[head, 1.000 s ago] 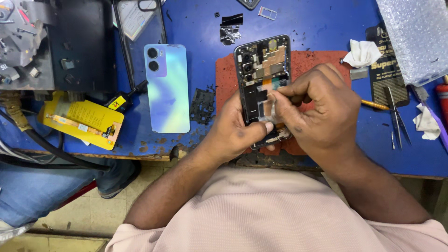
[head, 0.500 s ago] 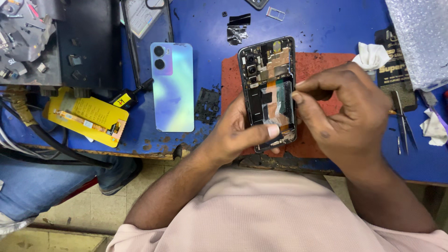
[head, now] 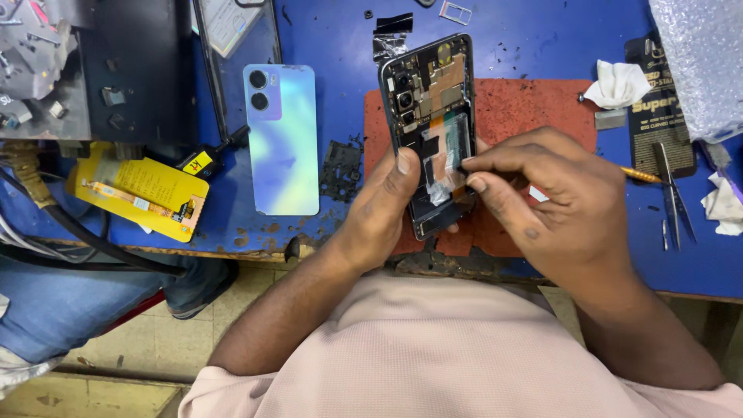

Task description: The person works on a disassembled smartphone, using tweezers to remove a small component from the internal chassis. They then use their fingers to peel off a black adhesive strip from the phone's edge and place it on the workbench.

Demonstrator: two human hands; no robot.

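Observation:
An opened phone (head: 428, 101) with its back removed lies over the red mat (head: 526, 108), its circuit boards and cameras exposed. My left hand (head: 383, 209) grips the phone's lower end, thumb pressed on its inner left side. My right hand (head: 553, 197) pinches a thin tool or part at the phone's middle, by a strip of clear film (head: 441, 166); a yellow-tipped tool (head: 638, 175) sticks out from behind this hand. The phone's iridescent blue back cover (head: 282, 139) lies to the left on the blue table (head: 333, 46).
A yellow packet (head: 139, 197) with a flex part lies at the left edge. A black plastic shield (head: 340, 169) sits beside the cover. Tweezers (head: 669, 193), white tissue (head: 618, 83), bubble wrap (head: 696, 54) and a SIM tray (head: 455, 11) lie to the right and back.
My left thumb has slid up onto the phone's inner face. My right hand's fingers have drawn slightly right, staying pinched at the phone's middle.

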